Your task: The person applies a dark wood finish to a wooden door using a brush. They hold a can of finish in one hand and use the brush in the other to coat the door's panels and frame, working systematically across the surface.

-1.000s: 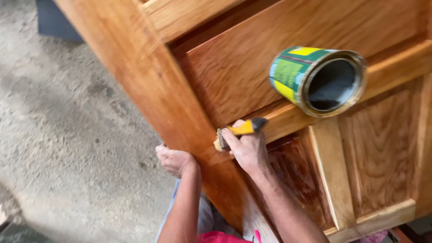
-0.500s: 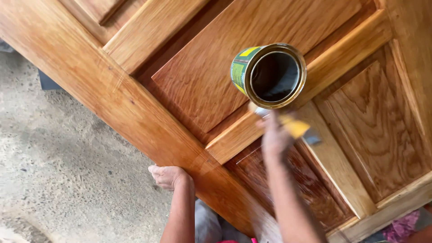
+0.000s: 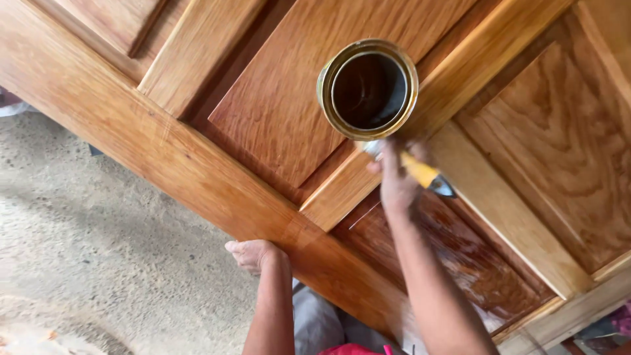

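Note:
A panelled wooden door (image 3: 197, 177) lies flat across the view, its lower panel glossy and wet-looking. An open metal can (image 3: 368, 89) with dark liquid inside stands on a raised panel. My right hand (image 3: 396, 177) is closed around a yellow-handled paintbrush (image 3: 424, 174), its bristle end right at the can's near rim. My left hand (image 3: 253, 254) rests on the door's near edge, fingers curled against the wood.
Rough grey concrete floor (image 3: 85, 263) lies to the left of the door. My legs in grey cloth (image 3: 319, 325) show below the door's edge. Something pink and dark (image 3: 614, 325) sits at the bottom right corner.
My right hand has lifted the brush off the door rail and carried it up to the can's rim. The view has shifted so the can sits more centred. The left hand stays on the edge.

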